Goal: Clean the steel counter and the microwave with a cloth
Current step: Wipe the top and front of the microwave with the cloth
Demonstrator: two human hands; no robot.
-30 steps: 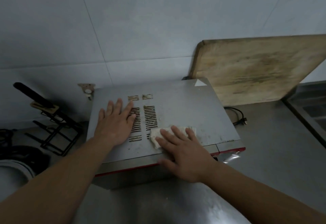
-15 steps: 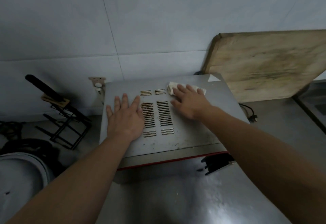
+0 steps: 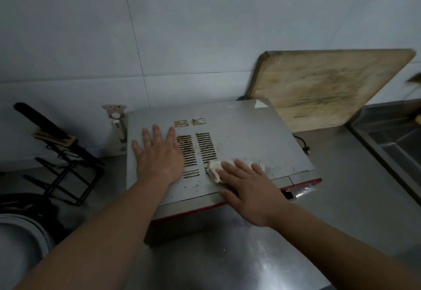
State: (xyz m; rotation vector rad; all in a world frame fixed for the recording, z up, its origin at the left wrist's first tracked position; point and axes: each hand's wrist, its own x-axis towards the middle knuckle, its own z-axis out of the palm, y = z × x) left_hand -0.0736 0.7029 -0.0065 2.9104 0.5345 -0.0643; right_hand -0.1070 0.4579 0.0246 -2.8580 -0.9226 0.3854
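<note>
A grey microwave (image 3: 246, 130) with rusty vent slots in its top and a red front edge stands on the steel counter (image 3: 341, 210). My left hand (image 3: 159, 155) lies flat, fingers spread, on the left part of the top beside the vents. My right hand (image 3: 248, 189) presses a crumpled white cloth (image 3: 214, 170) onto the top near the front edge, just right of the vents. Most of the cloth is hidden under my fingers.
A worn wooden cutting board (image 3: 323, 86) leans against the tiled wall behind the microwave. A black power cord (image 3: 304, 145) lies at the right. A sink (image 3: 396, 139) is at far right. A black wire rack (image 3: 61, 159) holding a knife stands at left, with a round lid (image 3: 20, 239) below it.
My right hand has drawn the cloth from the back of the microwave top toward the front edge. My left hand has stayed flat in the same place.
</note>
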